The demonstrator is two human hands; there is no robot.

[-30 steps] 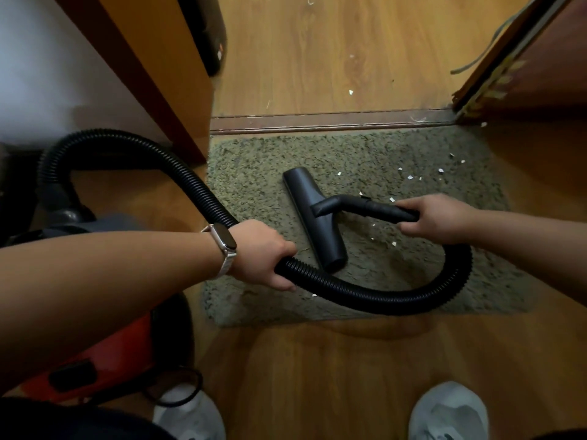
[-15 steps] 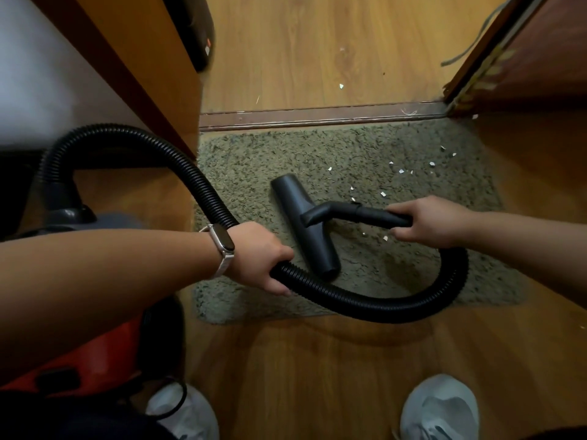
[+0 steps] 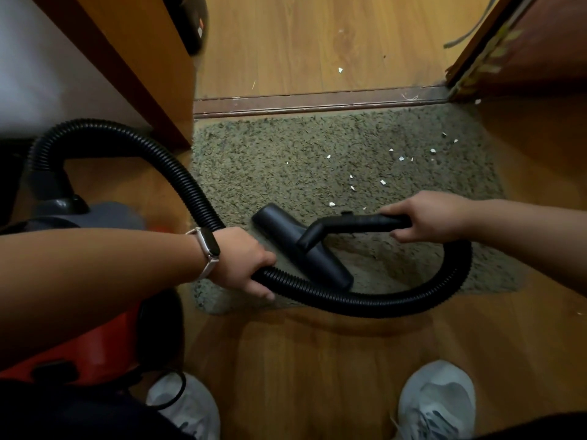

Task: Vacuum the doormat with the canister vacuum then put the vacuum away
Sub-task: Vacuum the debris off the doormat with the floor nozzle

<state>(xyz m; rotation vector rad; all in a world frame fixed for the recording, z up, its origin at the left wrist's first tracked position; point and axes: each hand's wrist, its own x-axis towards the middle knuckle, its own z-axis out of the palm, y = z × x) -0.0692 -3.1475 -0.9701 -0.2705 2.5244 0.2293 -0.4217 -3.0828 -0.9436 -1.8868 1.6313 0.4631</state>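
Observation:
A green shaggy doormat [image 3: 286, 160] lies on the wood floor below a door threshold, with white paper scraps [image 3: 383, 182] scattered on its right half. The black floor nozzle [image 3: 301, 246] rests on the mat's lower middle. My right hand [image 3: 428, 217] grips the black wand handle [image 3: 359, 222] behind the nozzle. My left hand [image 3: 244, 262] grips the ribbed black hose [image 3: 381, 301], which loops under the nozzle and arcs left to the red and grey canister vacuum [image 3: 95, 338] at the lower left.
A wooden cabinet side [image 3: 136, 58] stands at the upper left, close to the mat's corner. A dark door edge [image 3: 476, 52] sits at the upper right above the threshold strip [image 3: 317, 101]. My two grey shoes [image 3: 435, 404] stand on the floor below the mat.
The nozzle has been drawn back toward me over the mat, from its middle to its lower part. Both hands kept their grips and came nearer.

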